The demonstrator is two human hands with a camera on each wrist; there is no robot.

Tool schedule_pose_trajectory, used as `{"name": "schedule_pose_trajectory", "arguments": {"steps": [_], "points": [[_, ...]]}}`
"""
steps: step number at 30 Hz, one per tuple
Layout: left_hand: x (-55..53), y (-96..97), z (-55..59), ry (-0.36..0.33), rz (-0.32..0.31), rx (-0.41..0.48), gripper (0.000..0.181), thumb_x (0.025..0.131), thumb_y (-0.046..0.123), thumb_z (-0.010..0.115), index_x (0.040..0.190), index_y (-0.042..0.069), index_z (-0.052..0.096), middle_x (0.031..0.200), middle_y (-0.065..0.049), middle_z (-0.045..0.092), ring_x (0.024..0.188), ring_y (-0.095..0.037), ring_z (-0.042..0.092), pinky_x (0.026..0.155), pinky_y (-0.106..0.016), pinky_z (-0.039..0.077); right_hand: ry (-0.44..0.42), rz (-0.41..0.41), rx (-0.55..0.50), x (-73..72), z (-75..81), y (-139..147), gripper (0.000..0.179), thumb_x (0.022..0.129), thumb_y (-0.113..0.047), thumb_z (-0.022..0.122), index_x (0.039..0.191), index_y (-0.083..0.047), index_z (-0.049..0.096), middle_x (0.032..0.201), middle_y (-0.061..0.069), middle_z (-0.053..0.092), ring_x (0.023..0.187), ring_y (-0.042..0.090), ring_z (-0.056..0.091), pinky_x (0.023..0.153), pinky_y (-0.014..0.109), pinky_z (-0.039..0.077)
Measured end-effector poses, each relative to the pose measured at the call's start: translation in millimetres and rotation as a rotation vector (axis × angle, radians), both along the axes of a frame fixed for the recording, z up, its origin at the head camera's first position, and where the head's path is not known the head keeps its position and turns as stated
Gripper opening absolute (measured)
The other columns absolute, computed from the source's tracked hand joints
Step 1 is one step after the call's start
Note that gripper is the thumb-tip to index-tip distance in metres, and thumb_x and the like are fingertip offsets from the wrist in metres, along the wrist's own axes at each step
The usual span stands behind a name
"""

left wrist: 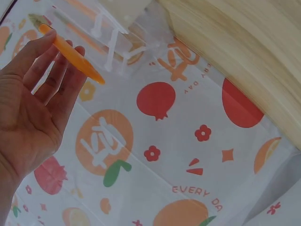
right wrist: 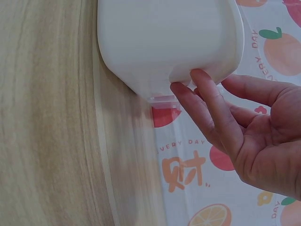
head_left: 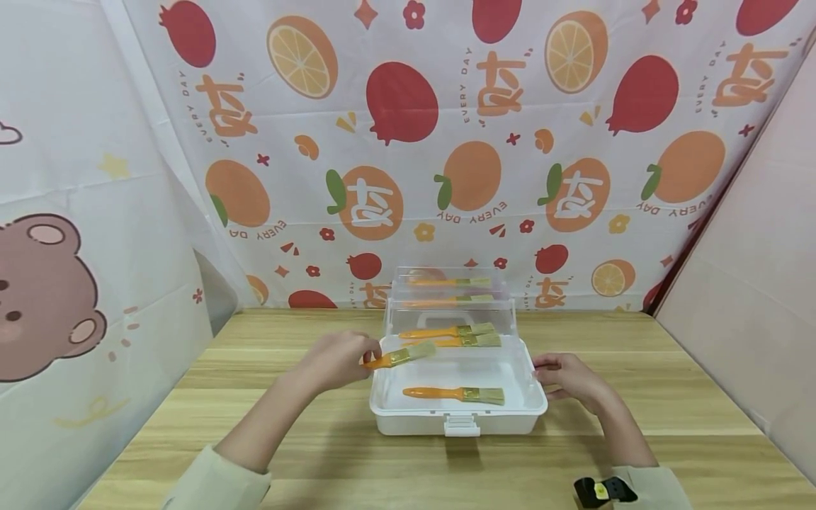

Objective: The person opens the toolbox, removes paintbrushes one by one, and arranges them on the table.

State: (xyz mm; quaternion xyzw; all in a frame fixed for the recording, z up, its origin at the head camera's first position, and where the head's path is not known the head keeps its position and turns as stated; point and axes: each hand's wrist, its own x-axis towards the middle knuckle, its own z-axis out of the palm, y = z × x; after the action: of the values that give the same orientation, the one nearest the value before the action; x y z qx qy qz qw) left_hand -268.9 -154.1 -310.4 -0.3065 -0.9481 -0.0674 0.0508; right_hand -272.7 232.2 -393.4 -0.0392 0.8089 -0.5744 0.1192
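In the head view a white plastic storage box [head_left: 411,423] stands on the table, its clear lid [head_left: 408,319] raised at the back. My left hand [head_left: 341,360] is at the box's left rim and grips a paintbrush [head_left: 398,355] by its orange handle, bristles pointing right over the box. In the left wrist view the thumb and fingers pinch that handle [left wrist: 75,56]. My right hand [head_left: 570,379] holds the box's right side, thumb at the rim and fingertips against the outer wall [right wrist: 164,42]. One paintbrush [head_left: 452,394] lies near the front inside; two more paintbrushes [head_left: 481,340] overlap at the back.
The wooden table [head_left: 299,453] runs back to a fruit-patterned cloth [head_left: 408,198]. A cloth with a bear print [head_left: 44,297] hangs at the left, and a pale panel [head_left: 758,283] stands at the right. A white latch [head_left: 462,426] hangs at the box's front.
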Motion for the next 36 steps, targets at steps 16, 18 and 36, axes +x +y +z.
{"name": "schedule_pose_trajectory", "arguments": {"steps": [16, 18, 36], "points": [[-4.5, -28.6, -2.1, 0.040, 0.042, 0.035, 0.014, 0.072, 0.010, 0.075, 0.084, 0.012, 0.068, 0.071, 0.010, 0.057, 0.060, -0.007, 0.048, 0.051, -0.023, 0.039, 0.000, -0.005, -0.005, -1.6, 0.9, 1, 0.036, 0.091, -0.007, 0.053, 0.120, 0.014, 0.048, 0.104, 0.014, 0.060, 0.093, 0.023, 0.057, 0.071, 0.039, 0.052], [-5.2, -31.1, -3.1, 0.037, 0.051, 0.047, 0.014, 0.072, 0.009, 0.075, 0.083, 0.012, 0.068, 0.070, 0.010, 0.057, 0.059, -0.007, 0.047, 0.050, -0.024, 0.039, 0.000, -0.003, -0.006, -2.1, 0.8, 1, 0.036, 0.091, -0.007, 0.054, 0.120, 0.014, 0.048, 0.104, 0.014, 0.060, 0.093, 0.023, 0.057, 0.071, 0.039, 0.052], [-4.5, -44.9, -19.3, 0.016, 0.194, 0.087, 0.014, 0.071, 0.009, 0.075, 0.083, 0.007, 0.067, 0.067, 0.007, 0.055, 0.059, -0.009, 0.048, 0.051, -0.028, 0.041, 0.007, 0.013, -0.001, -1.9, -0.9, 5, 0.037, 0.090, -0.008, 0.055, 0.120, 0.014, 0.048, 0.104, 0.014, 0.060, 0.092, 0.021, 0.057, 0.070, 0.039, 0.052]]}}
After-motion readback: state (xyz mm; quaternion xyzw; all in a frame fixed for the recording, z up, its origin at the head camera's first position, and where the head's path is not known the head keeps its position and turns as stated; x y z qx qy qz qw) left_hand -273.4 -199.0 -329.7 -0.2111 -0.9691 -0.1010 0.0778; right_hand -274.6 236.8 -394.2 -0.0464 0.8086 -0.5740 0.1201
